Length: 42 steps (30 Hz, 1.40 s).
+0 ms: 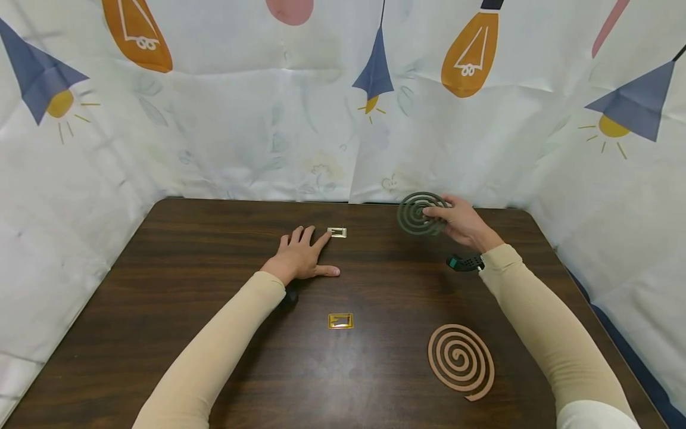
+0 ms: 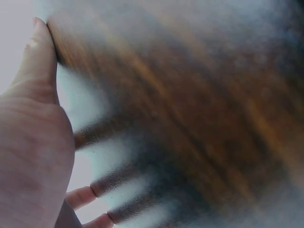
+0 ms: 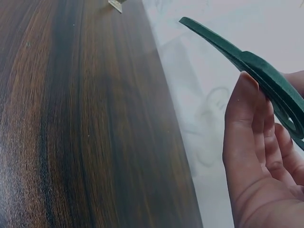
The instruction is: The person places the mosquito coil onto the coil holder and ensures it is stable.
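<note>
A green mosquito coil (image 1: 412,215) is pinched between the thumb and fingers of my right hand (image 1: 462,221), raised above the far right of the table. From the right wrist view the coil (image 3: 270,78) is seen nearly edge-on, tilted, with the thumb against it. My left hand (image 1: 300,257) lies on the tabletop with fingers spread. Its index fingertip touches or nearly touches a small silver rectangular metal piece (image 1: 343,233) with a cut-out middle. The left wrist view has the thumb and some fingertips resting on the wood.
A similar gold rectangular piece (image 1: 340,326) lies nearer on the table. A brown mosquito coil (image 1: 482,357) lies flat at the front right. The dark wooden table (image 1: 177,262) ends at the back against a patterned white cloth (image 1: 225,131), which also hangs along both sides.
</note>
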Each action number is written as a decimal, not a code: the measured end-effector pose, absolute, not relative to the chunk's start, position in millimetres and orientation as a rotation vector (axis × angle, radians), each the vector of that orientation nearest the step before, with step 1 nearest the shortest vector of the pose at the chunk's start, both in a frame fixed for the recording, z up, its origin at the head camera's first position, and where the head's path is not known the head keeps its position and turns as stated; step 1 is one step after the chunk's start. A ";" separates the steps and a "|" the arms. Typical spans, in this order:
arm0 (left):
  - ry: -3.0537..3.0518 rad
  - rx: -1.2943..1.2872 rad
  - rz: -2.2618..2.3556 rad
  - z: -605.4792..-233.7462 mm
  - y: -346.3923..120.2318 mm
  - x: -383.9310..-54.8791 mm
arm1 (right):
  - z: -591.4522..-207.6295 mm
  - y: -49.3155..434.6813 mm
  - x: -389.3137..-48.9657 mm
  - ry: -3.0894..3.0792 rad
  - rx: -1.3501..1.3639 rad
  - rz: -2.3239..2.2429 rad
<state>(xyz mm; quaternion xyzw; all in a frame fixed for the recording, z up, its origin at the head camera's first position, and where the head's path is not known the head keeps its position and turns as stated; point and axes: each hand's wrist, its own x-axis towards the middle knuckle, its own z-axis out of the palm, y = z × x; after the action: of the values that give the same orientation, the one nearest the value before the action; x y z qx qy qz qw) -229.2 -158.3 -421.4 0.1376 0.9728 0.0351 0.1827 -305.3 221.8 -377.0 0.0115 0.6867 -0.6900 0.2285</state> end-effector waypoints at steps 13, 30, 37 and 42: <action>2.745 0.389 0.102 -420.7 -158.3 -229.4 | -378.5 205.7 -306.9 1.873 -0.014 -1.978; 2.743 0.395 0.107 -420.4 -158.2 -230.2 | -378.1 186.7 -308.9 1.821 -0.003 -2.030; 2.743 0.397 0.102 -420.6 -159.0 -229.9 | -381.4 176.4 -310.5 1.826 -0.016 -2.034; 2.743 0.399 0.110 -420.2 -159.1 -229.1 | -385.4 170.0 -312.0 1.820 -0.029 -2.040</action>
<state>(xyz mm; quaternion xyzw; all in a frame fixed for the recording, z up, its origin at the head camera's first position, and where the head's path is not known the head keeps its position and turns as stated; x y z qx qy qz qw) -229.1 -159.1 -420.2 0.1414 0.9722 0.0388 0.1827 -312.0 170.0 -385.4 -0.0105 0.6520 -0.7307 0.2022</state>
